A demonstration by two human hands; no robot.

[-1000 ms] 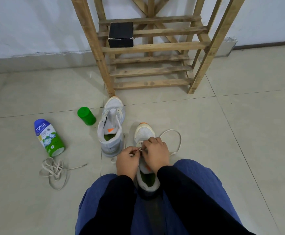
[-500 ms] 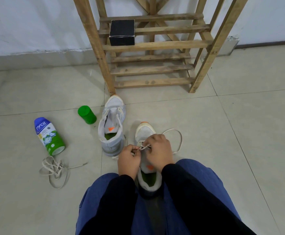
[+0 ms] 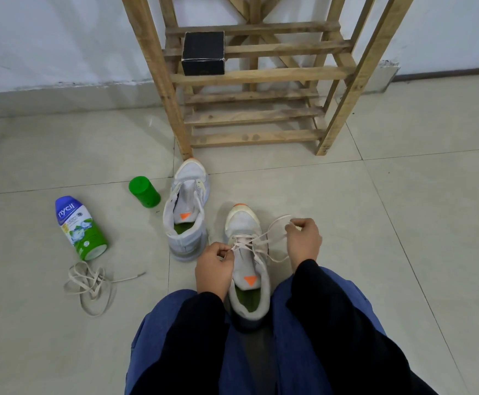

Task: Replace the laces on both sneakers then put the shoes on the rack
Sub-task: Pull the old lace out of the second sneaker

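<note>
My left hand [image 3: 214, 265] pinches the new lace [image 3: 248, 243] at the left eyelets of the sneaker [image 3: 244, 223] between my knees, fingers curled tight on it. My right hand [image 3: 303, 239], fingers clamped on the lace's other run, now sits out to the right of that sneaker. Half a second ago both hands were huddled over its tongue. I judge the pull has drawn slack through and seated one more crossing, with the upper eyelets still to thread.

The second sneaker [image 3: 187, 212] stands just left of the first; I cannot tell how far it is laced. Farther left lie a loose tangle of lace [image 3: 90, 283], a green-and-blue bottle [image 3: 80, 226] and a green cap [image 3: 144, 192]. Beyond the sneaker stands the wooden rack [image 3: 249, 115], holding a black box [image 3: 203, 52] and no shoe yet.
</note>
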